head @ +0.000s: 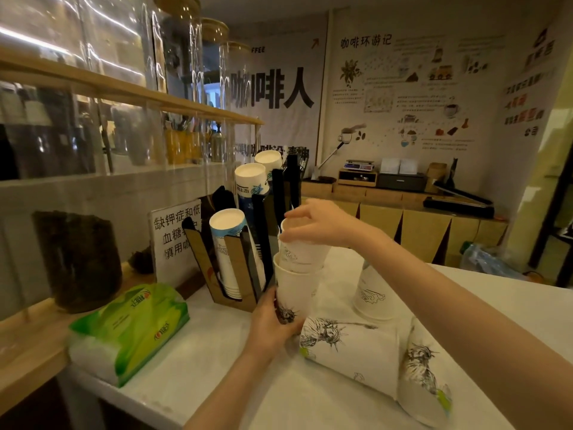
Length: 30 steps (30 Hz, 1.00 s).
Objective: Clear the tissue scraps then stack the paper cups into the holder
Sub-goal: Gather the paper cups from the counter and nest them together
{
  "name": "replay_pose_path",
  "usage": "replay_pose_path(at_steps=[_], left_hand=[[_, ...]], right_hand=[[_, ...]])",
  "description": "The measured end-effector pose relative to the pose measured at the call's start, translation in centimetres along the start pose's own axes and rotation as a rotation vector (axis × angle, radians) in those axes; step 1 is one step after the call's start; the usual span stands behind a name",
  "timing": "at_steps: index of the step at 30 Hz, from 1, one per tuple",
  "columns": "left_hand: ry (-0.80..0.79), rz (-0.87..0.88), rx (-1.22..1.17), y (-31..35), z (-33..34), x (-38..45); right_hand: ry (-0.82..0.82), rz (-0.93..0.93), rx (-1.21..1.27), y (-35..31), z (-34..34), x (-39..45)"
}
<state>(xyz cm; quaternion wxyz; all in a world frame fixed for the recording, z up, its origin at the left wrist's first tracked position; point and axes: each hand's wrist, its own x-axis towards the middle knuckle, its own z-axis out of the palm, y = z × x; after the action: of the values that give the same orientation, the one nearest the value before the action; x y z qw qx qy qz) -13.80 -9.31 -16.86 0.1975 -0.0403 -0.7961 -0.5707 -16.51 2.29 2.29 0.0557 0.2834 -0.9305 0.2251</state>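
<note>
A black and cardboard cup holder [238,262] stands on the white counter [217,361] with stacks of upturned paper cups in its slots. Just right of it, my left hand [273,324] grips the base of an upright white paper cup [297,290]. My right hand [316,223] holds a second white cup [302,252] by its top, set partly inside the first. Two printed cups lie on their sides near me [350,346] [424,377]. Another cup [373,293] stands upturned behind my right forearm. No tissue scraps are visible.
A green tissue pack [130,327] lies at the counter's left edge. A white sign [176,240] stands behind the holder. A dark jar [77,259] sits on the wooden ledge at left. Glass jars fill the shelves above.
</note>
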Motion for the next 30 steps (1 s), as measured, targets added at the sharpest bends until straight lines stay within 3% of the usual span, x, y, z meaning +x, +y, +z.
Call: replay_pose_path(at_steps=[4,11,15,21,27,30], left_hand=[[-0.009,-0.01,-0.002,-0.2,0.0,0.1],[-0.016,-0.046,0.027,0.0,-0.2,-0.1],[-0.036,-0.076,0.034,0.8,-0.2,-0.4],[0.057,0.039,0.134,2.9,-0.2,-2.4],[0.251,0.423,0.283,4.4,0.0,-4.7],[0.161,0.739,0.473,5.3,0.8,-5.9]], right_hand=[[-0.153,0.034,-0.035,1.4,3.6,0.3],[-0.118,0.042,0.061,2.2,4.7,-0.2],[-0.034,0.047,0.264,2.8,3.8,-1.9],[0.146,0.143,0.252,6.0,1.7,-5.6],[0.315,0.447,0.125,10.3,0.3,-10.5],[0.318,0.654,-0.096,12.0,0.2,-13.0]])
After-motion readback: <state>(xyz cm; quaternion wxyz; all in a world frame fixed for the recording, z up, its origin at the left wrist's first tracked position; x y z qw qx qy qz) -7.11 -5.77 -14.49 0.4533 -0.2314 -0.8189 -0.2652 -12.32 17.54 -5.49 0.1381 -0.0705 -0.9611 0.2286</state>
